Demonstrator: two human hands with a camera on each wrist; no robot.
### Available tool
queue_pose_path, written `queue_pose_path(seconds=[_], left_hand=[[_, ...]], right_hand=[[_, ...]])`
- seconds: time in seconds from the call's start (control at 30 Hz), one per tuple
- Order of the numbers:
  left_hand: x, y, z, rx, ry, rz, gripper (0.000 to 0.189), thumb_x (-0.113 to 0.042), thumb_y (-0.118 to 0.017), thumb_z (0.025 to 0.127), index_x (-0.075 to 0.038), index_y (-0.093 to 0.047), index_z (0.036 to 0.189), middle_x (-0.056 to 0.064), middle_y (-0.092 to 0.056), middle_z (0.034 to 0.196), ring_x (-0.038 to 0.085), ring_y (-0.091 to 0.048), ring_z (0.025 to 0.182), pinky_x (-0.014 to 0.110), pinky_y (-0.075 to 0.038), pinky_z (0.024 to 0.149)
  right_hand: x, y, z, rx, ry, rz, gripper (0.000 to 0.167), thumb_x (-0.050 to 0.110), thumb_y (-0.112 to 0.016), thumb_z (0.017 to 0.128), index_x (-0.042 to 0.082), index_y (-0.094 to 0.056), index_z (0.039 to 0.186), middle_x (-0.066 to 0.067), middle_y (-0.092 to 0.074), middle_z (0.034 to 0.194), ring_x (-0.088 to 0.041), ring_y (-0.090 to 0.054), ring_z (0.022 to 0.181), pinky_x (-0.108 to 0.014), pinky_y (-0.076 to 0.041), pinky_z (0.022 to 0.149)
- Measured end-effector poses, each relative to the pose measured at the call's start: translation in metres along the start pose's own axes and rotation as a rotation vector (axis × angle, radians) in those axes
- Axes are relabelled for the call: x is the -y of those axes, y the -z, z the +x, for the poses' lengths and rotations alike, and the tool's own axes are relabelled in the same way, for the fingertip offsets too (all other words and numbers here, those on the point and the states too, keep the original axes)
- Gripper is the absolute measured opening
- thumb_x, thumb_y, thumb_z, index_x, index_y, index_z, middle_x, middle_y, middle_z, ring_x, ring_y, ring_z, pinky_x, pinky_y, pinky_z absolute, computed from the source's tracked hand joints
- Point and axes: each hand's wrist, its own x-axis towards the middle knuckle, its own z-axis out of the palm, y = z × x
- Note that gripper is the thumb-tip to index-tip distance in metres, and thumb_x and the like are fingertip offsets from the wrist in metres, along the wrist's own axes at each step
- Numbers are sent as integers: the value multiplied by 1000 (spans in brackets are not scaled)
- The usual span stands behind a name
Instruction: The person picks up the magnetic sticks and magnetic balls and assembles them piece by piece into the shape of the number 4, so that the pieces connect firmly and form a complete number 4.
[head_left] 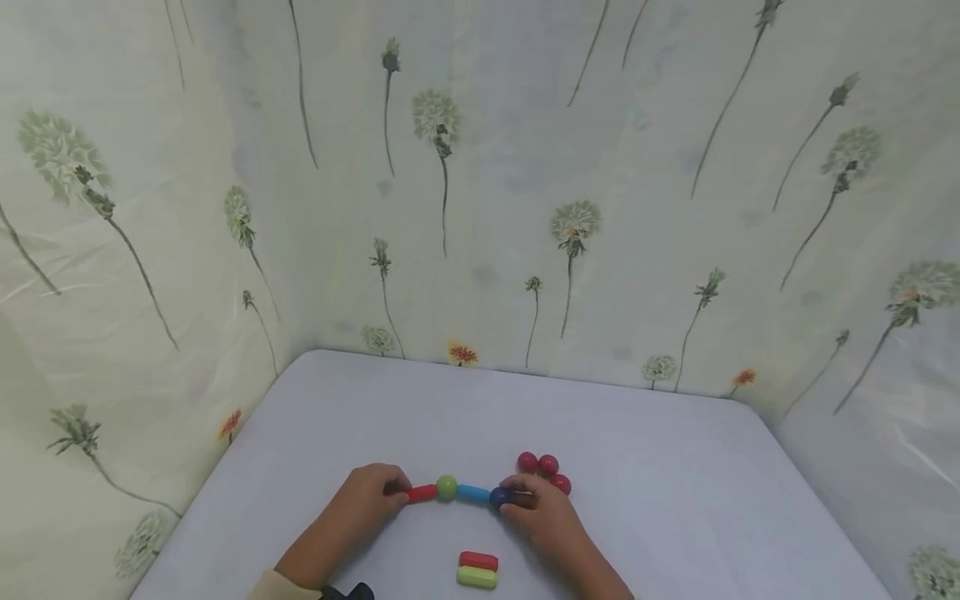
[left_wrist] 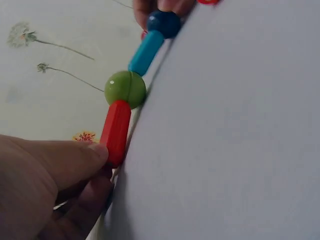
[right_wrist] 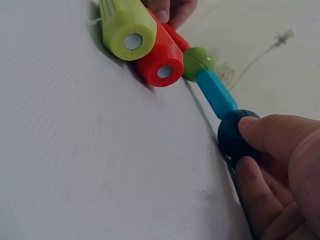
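Note:
My left hand pinches the free end of a red rod between thumb and fingers. That rod joins a green ball, and a light blue rod runs on from the ball to a dark blue ball. The four pieces form one nearly straight chain lying across the table between both hands. At its other end, my right hand holds the dark blue ball with thumb and fingers. Part of that ball is hidden behind the fingertips in the head view.
Several red balls sit just beyond my right hand. Nearer me on the white table, a loose red rod lies beside a yellow-green rod, both with metal disc ends. A flower-printed curtain surrounds the table's back and sides.

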Motion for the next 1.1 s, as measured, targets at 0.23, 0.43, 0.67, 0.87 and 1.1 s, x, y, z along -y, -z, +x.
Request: queue_pose_path(seconds=[0.23, 0.43, 0.67, 0.87, 1.1], left_hand=[[2, 3, 9, 94, -83, -19, 28, -19, -81, 90, -17, -76, 118, -6, -70, 105, 13, -62, 95, 43, -57, 87], [1, 5, 15, 119, -144, 15, 23, -17, -80, 91, -20, -78, 114, -9, -70, 101, 11, -61, 92, 41, -57, 85], [8, 12, 20, 150, -256, 72, 20, -12, -79, 92, -19, -80, 110, -12, -70, 99, 8, -62, 94, 35, -56, 86], [5, 13, 37, 176, -350, 182, 20, -11, -78, 93, -22, -82, 110, -15, -70, 101, 6, -64, 100, 33, -57, 91], [-5, 10, 52, 186, -350, 228, 24, -13, -75, 96, -23, -79, 118, -11, -70, 113, 12, -64, 111, 39, -55, 101]], right_hand=[[1, 0, 0, -11, -27, -21, 32, 27, -83, 90, 27, -70, 119, 2, -72, 124, -26, -69, 120, -50, -59, 96], [5, 1, -3, -26, -5, -21, 32, 24, -83, 91, 24, -70, 121, 0, -71, 125, -27, -69, 122, -49, -59, 97], [4, -1, -1, -12, 17, -21, 32, 22, -82, 91, 24, -71, 121, 0, -72, 124, -28, -70, 120, -49, -58, 98], [2, -2, 0, 1, 15, -35, 31, 23, -82, 92, 25, -72, 121, 1, -72, 124, -27, -70, 120, -51, -57, 99], [5, 0, -1, 2, 5, -24, 33, 22, -82, 91, 23, -71, 123, -1, -72, 125, -29, -69, 121, -50, -59, 96]])
